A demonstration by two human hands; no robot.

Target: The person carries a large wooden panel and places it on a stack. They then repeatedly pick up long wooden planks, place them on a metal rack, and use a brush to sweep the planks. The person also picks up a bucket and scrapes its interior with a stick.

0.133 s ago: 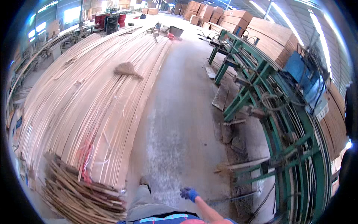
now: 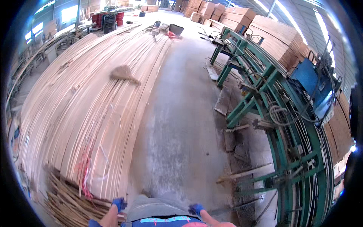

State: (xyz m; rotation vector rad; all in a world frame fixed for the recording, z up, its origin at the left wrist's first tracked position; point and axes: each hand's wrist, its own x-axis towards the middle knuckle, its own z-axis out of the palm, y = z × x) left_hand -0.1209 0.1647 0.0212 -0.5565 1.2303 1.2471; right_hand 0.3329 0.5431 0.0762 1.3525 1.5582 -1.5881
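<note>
My left hand [image 2: 120, 204], in a blue glove, is low in the head view beside the near end of the long boards. Just left of it lies a heap of thin wooden strips [image 2: 70, 198]; I cannot tell whether hand and strips touch. Its fingers are too small and blurred to read. My right hand [image 2: 196, 209], also blue-gloved, hangs over the concrete floor at my right side, fingers loosely apart and nothing in them. A wide layer of long pale boards [image 2: 90, 109] fills the left. On top of it rests a straw broom head [image 2: 123, 72].
A concrete aisle [image 2: 176, 113] runs ahead between the boards and a long green metal machine frame [image 2: 272, 151] with cables. Loose wood pieces [image 2: 245, 172] stick out from the frame's base. Red-and-white strapping [image 2: 86, 178] lies on the boards. Stacked timber [image 2: 274, 36] stands behind the machine.
My left hand has come into view at the lower left. My right hand has dropped slightly lower. The whole view has shifted a little.
</note>
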